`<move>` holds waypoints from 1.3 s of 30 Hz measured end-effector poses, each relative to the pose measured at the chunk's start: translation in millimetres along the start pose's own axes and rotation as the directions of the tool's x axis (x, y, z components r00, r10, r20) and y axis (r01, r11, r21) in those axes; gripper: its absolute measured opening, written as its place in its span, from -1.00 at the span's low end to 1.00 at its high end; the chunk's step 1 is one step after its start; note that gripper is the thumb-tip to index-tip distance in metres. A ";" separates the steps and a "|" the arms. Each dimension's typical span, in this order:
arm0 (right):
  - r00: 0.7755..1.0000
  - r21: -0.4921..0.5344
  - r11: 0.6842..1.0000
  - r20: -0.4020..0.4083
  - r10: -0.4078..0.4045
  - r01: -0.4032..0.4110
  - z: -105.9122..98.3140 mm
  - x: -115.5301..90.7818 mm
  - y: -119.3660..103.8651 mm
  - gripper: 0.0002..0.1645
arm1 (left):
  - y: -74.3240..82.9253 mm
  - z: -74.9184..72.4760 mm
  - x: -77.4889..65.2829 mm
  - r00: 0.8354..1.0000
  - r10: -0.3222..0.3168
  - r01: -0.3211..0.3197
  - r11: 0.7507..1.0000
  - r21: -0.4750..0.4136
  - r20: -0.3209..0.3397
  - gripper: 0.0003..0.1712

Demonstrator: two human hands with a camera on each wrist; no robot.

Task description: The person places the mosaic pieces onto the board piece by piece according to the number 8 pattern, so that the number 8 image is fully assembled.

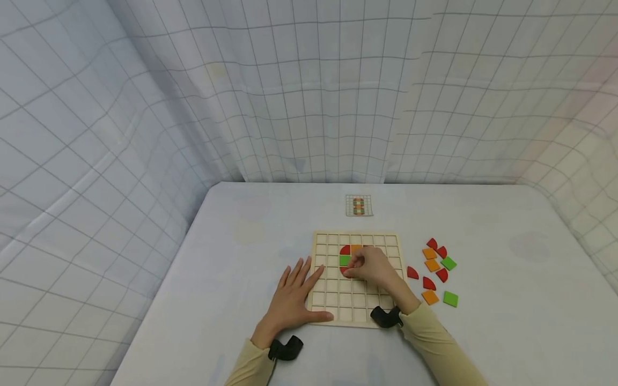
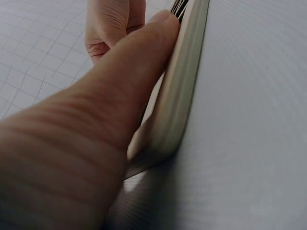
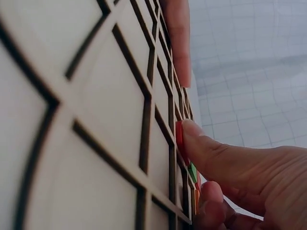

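Observation:
A pale wooden grid board (image 1: 345,300) lies on the white table. My left hand (image 1: 291,301) rests along its left side with fingers spread and thumb over the lower left corner. My right hand (image 1: 374,266) is over the board, thumb and fingertips pinching a red quarter-circle piece (image 1: 344,271); in the right wrist view the thumb (image 3: 211,148) sits against that red piece (image 3: 180,136). Just above it in the grid are a green square (image 1: 345,260), another red quarter-circle (image 1: 345,250) and an orange square (image 1: 356,248). A further red piece is partly hidden behind the right hand.
Right of the board lie loose pieces: several red quarter-circles (image 1: 428,283), orange squares (image 1: 430,297) and green squares (image 1: 450,299). A small pattern card (image 1: 359,205) lies beyond the board. Grid-lined white curtains (image 1: 318,96) hang behind the table and at both sides.

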State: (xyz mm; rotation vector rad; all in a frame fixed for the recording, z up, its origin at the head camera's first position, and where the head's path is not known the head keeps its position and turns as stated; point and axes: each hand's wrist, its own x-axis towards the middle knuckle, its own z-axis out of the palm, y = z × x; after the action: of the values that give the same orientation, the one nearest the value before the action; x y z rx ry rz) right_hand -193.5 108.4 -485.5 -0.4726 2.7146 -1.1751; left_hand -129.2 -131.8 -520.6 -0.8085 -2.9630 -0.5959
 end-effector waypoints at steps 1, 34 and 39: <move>1.000 0.000 1.000 0.004 0.002 -0.002 -0.1 -0.2 0.7 -0.76 | 0.0 0.3 0.1 1.000 0.002 -0.002 1.000 -0.001 -0.003 0.21; 0.894 -0.211 0.897 -0.323 0.311 -0.389 -106.6 -63.3 74.7 -0.56 | -3.0 4.6 -0.6 1.000 -0.003 0.003 1.000 0.005 -0.030 0.22; 0.876 -0.233 0.878 -0.359 0.322 -0.418 -102.6 -62.7 76.2 -0.57 | -1.7 5.1 0.9 1.000 0.006 -0.006 1.000 0.004 -0.011 0.21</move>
State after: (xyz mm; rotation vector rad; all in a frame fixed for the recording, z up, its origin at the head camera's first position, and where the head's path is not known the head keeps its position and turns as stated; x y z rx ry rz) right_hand -178.0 249.1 -470.5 0.2370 3.0751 -0.7836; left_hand -130.4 -130.9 -525.7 -0.8110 -2.9503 -0.5913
